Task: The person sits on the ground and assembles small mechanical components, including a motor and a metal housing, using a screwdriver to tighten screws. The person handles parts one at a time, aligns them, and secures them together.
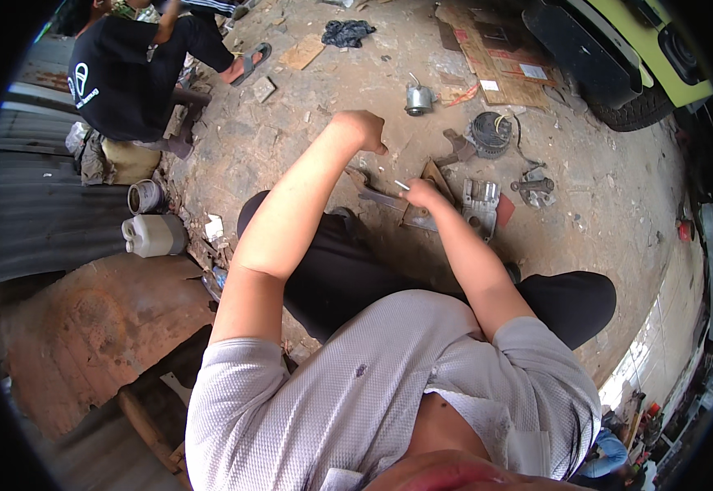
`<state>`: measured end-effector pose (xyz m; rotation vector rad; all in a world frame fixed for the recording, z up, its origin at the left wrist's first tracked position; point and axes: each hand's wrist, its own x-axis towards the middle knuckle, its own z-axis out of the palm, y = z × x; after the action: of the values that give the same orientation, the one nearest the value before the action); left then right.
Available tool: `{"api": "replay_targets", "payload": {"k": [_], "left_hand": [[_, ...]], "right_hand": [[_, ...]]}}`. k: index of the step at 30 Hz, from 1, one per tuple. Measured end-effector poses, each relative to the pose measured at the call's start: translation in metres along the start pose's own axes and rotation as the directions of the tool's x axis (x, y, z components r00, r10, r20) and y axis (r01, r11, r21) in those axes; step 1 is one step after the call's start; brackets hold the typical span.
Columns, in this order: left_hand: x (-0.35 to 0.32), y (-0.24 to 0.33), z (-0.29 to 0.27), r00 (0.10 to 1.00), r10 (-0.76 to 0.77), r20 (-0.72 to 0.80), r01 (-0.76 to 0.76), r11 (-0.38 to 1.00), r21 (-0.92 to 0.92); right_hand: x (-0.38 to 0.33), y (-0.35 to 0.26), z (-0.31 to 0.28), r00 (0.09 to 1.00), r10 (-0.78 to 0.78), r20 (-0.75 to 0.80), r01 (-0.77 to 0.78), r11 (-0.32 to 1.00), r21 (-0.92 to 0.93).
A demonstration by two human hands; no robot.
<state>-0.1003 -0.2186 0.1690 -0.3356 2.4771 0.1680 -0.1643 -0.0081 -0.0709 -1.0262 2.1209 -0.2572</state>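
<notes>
The right hand [423,194] is closed around a thin pale stick-like tool [402,185], just beside a flat metal wrench [381,197] lying on the dirt floor [602,204]. The left hand [362,128] hangs above in a loose fist, seemingly holding nothing. Working the tip steadily (with the left bracing) would likely help. Beyond lie a ribbed metal housing [481,204], a round motor part [490,133] and a small cylinder [418,99]; farther off, a seated person [127,74] and flattened cardboard [495,57].

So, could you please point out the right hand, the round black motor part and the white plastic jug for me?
right hand [423,195], head view, on the knuckles.
round black motor part [490,133], head view, on its ribbed top.
white plastic jug [156,235], head view, on its side wall.
</notes>
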Motion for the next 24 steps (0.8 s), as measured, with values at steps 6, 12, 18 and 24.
{"api": "replay_targets", "payload": {"k": [6, 12, 18, 24], "left_hand": [[-0.036, -0.007, -0.026, 0.997, -0.074, -0.039, 0.071, 0.995, -0.077], [-0.048, -0.013, -0.022, 0.996, -0.066, -0.055, 0.062, 0.995, -0.081], [-0.048, -0.03, -0.013, 0.993, -0.115, -0.04, 0.112, 0.991, -0.078], [-0.047, -0.032, -0.012, 0.996, -0.085, -0.02, 0.083, 0.992, -0.09]], "right_hand": [[-0.012, -0.064, 0.035, 0.996, 0.023, 0.09, -0.01, 0.989, -0.145], [0.032, -0.07, 0.052, 0.999, 0.047, -0.012, -0.049, 0.977, -0.208], [0.041, -0.094, 0.062, 0.998, 0.052, 0.027, -0.04, 0.945, -0.323], [0.034, -0.082, 0.068, 0.996, 0.045, 0.076, -0.015, 0.932, -0.362]]}}
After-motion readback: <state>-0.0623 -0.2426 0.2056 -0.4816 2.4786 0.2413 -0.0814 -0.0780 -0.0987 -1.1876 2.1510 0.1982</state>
